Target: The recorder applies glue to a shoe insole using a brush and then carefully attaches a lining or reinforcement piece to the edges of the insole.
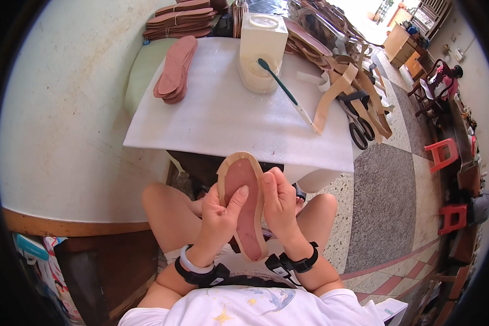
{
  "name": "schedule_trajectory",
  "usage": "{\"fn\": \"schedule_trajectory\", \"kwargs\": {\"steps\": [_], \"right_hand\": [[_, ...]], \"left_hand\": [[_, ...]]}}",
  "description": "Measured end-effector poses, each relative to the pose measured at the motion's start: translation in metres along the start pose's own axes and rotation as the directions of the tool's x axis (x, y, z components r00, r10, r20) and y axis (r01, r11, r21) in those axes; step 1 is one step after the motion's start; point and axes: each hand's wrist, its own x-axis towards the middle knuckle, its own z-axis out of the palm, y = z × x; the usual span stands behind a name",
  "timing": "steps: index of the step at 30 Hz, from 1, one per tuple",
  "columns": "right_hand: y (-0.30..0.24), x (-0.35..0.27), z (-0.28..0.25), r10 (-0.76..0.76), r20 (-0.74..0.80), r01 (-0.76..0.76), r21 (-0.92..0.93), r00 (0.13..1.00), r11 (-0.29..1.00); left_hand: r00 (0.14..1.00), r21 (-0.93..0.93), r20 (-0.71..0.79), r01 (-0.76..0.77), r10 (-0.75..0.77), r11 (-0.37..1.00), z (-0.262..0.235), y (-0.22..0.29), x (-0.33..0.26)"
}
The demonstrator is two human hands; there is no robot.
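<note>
Between my hands, over my lap, is a reddish-pink shoe insole (pixel 248 217) with a tan strip (pixel 234 159) folded around its edge. My left hand (pixel 224 204) grips the insole from its left side, thumb pressed flat on its face. At the insole's right edge, the fingers of my right hand (pixel 279 201) are closed in a pinch on the tan strip. The strip lies in small pleats around the toe end, which points away from me. My left fingers behind the insole are hidden.
A white-covered table (pixel 201 125) stands ahead. On it are a stack of pink insoles (pixel 175 68), a cloudy plastic container (pixel 263 49), a green-and-white brush (pixel 288 93), black-handled scissors (pixel 359 130) and loose tan strips (pixel 337 95). Red stools (pixel 443 155) stand at the right.
</note>
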Motion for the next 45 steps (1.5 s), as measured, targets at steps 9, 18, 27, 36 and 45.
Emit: {"fn": "schedule_trajectory", "kwargs": {"steps": [9,18,27,36,45], "right_hand": [[-0.008,0.0,0.003,-0.196,-0.013,0.172,-0.431,0.98,0.886],[0.001,-0.005,-0.002,0.09,0.104,-0.104,0.142,0.991,0.984],[-0.008,-0.008,0.002,-0.042,0.019,0.044,-0.108,0.999,0.993],[0.0,-0.008,-0.008,0.064,0.078,-0.079,0.213,0.995,0.974],[-0.008,-0.011,-0.01,-0.054,0.139,0.049,0.042,0.989,0.998]], "left_hand": [[0.97,0.247,-0.013,-0.233,0.244,0.941,0.002,-0.011,-0.003],[0.999,-0.083,-0.044,0.0,-0.004,0.997,0.0,-0.005,0.003],[0.997,-0.027,-0.073,-0.032,0.03,0.999,0.0,-0.005,0.0],[0.989,-0.069,0.14,0.063,-0.053,0.996,-0.021,-0.018,0.008],[0.982,-0.014,-0.186,-0.023,0.02,1.0,-0.032,0.012,0.029]]}}
